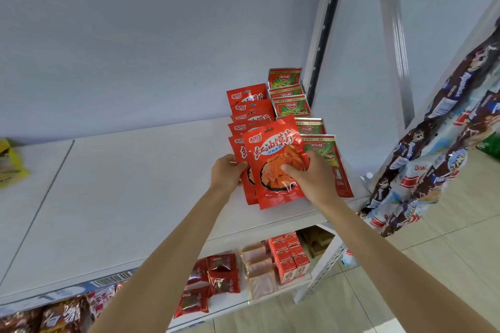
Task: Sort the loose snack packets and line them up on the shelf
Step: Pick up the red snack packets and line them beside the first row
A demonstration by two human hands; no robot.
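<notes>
Front red packet (pixel 273 162) held upright and a little tilted, at the near end of a row of matching red packets (pixel 247 113) running back toward the wall. Gripped by the right hand (pixel 308 174), fingers curled over its lower right face, thumb side hidden behind the foil. Left hand (pixel 226 171) closed on the left edge of the red packet just behind, fingers wrapped round that edge. Bottom edge of the front packet close to the shelf's front lip, touching or just above the board; cannot tell which.

Just to the right, a second row of red-and-green packets (pixel 290 104), likewise lined up front to back, its nearest packet partly covered by the right hand and wrist. Right of that row, the upright post (pixel 322 43) of the rack, so little spare room on that side.

White shelf (pixel 130 184) wide open to the left of both rows, bare board all the way to a yellow packet (pixel 10 162) at the far left edge of view. A seam across the board left of centre.

Below, a lower shelf with dark red wrapped sweets (pixel 216 278), pale pink packs (pixel 259 270) and small red boxes (pixel 290 257). At right, hanging strips of brown-and-blue snack bags (pixel 422 165) over a tiled floor (pixel 405 278).
</notes>
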